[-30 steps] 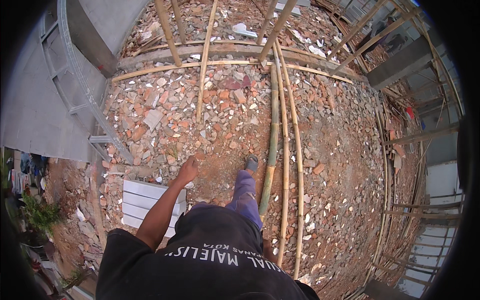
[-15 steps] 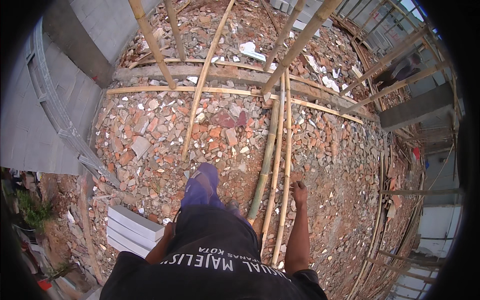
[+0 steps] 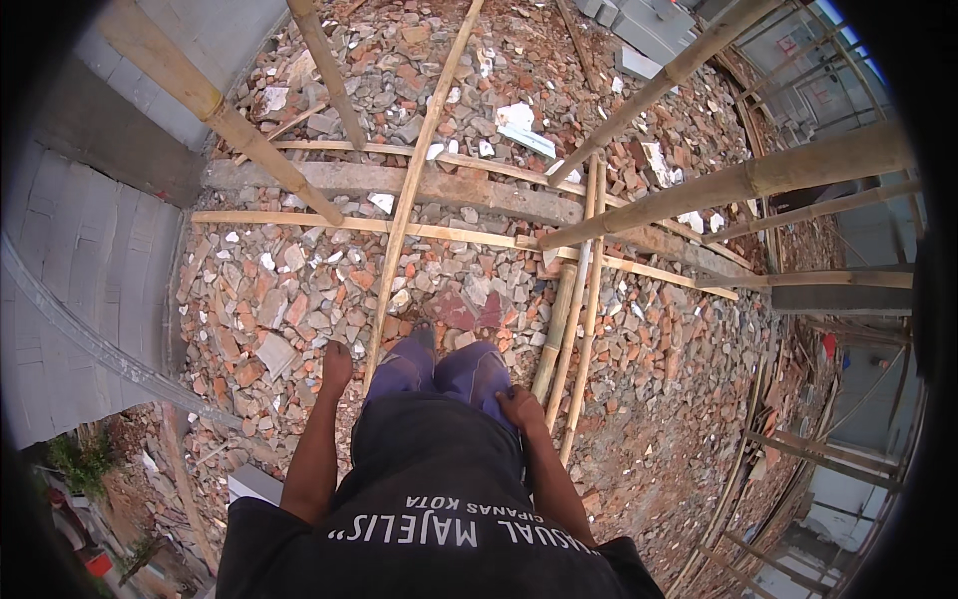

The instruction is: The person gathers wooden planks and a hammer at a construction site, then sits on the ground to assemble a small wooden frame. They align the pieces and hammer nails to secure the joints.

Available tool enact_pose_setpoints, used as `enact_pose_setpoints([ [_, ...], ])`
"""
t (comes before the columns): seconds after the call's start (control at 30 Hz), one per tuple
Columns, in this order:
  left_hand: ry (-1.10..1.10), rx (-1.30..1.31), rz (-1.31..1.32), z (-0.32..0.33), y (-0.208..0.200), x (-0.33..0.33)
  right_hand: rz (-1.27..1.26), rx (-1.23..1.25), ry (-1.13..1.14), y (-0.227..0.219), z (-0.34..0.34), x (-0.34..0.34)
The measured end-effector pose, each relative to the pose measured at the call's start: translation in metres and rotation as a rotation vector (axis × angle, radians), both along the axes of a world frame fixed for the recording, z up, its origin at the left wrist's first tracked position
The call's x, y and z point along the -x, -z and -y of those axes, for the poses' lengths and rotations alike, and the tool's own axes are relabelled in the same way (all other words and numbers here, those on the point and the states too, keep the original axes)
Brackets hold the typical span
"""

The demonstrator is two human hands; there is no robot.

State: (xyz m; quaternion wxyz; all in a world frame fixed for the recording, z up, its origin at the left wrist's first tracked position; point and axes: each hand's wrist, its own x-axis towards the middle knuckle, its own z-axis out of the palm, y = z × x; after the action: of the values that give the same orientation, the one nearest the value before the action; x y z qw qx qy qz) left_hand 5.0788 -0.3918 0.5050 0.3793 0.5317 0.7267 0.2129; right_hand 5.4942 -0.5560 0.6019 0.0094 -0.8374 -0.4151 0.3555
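My left hand [image 3: 337, 367] hangs beside my left leg over broken brick rubble [image 3: 274, 309]. I see the back of it; its fingers are hidden, and nothing shows in it. Close to my right thigh is my right hand [image 3: 519, 407], its fingers curled and nothing visible in them. I cannot tell whether it touches the purple trousers [image 3: 469, 369]. Just beyond the right hand, bamboo poles [image 3: 555, 339] lie side by side on the rubble, pointing away from me. A long thin pole [image 3: 399, 225] slants away ahead of my left leg.
A low concrete beam [image 3: 469, 196] crosses ahead, with wooden strips [image 3: 449, 234] along it. Bamboo props [image 3: 718, 190] lean up on both sides. A grey block wall [image 3: 90, 270] stands left, light blocks [image 3: 255, 483] behind my left arm. White debris [image 3: 519, 125] lies farther ahead.
I have moved forward; the beam and props are nearer. My left hand has swung forward from my hip, and my right hand has drawn back from beside the poles to my thigh.
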Motion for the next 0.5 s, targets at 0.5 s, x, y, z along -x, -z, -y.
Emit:
enact_pose_setpoints([
  [0.5,0.169,0.094,0.331,-0.603,-0.116,-0.263,-0.266,-0.090,-0.317,-0.060,-0.535,-0.147],
])
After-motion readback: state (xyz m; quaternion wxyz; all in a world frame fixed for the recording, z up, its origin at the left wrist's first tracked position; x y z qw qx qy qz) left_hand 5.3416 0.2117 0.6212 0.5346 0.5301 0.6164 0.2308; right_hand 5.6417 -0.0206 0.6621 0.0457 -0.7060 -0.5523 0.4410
